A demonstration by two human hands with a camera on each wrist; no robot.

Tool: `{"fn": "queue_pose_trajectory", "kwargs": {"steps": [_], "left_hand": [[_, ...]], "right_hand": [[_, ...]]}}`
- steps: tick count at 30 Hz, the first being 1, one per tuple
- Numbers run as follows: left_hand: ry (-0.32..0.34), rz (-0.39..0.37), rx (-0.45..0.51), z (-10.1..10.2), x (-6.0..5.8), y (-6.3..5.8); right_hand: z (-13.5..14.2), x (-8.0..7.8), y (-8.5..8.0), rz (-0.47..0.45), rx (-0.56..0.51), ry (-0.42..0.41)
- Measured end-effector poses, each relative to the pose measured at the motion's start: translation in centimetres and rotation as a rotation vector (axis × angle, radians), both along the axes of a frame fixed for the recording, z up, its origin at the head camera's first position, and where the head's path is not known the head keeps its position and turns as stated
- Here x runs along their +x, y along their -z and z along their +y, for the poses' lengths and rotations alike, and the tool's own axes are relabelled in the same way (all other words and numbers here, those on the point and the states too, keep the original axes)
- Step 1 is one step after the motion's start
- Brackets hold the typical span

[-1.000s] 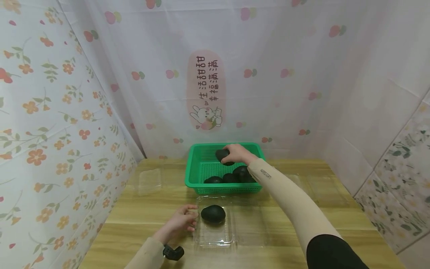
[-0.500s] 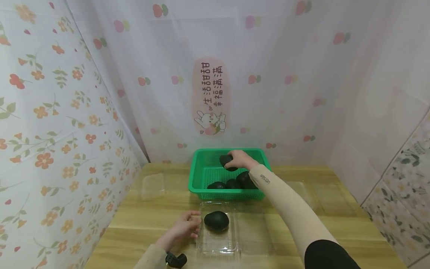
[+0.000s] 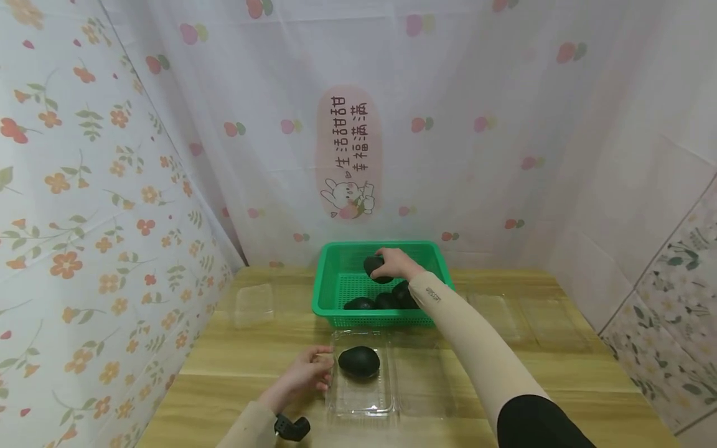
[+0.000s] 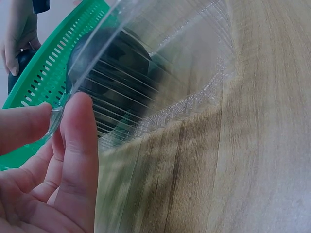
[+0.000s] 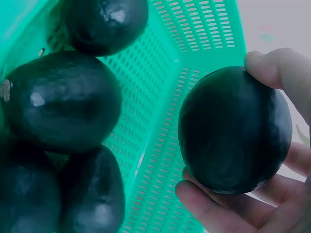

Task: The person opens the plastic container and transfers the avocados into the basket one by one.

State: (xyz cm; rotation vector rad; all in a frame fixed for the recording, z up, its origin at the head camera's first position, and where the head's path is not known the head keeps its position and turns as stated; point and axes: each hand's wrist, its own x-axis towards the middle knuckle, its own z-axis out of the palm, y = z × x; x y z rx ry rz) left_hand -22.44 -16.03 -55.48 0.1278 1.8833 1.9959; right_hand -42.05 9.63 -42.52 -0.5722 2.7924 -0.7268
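Observation:
My right hand holds a dark avocado above the green basket, thumb on one side and fingers around the other. Several more avocados lie in the basket along its near side. In front of it stands an opened clear plastic clamshell box, one avocado lying in its left half. With thumb and forefinger, my left hand pinches the box's left rim, as the left wrist view shows close up.
Another clear plastic box sits at the back left of the wooden table. More clear boxes lie at the right, beyond my right forearm. Printed curtains hang behind and at the sides.
The head view tips slightly. My right hand keeps its hold on the avocado over the basket, and the left stays at the box's rim.

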Motion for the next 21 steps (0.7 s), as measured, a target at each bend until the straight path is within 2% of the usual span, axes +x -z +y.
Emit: {"fn": "queue_pose_trajectory", "kwargs": {"steps": [7, 21], "left_hand": [[-0.011, 0.0, -0.007, 0.0, 0.0, 0.1], [-0.003, 0.004, 0.005, 0.0, 0.2, 0.1]], "right_hand": [[-0.5, 0.5, 0.8, 0.004, -0.011, -0.017], [-1.2, 0.7, 1.7, -0.008, 0.043, -0.018]]}}
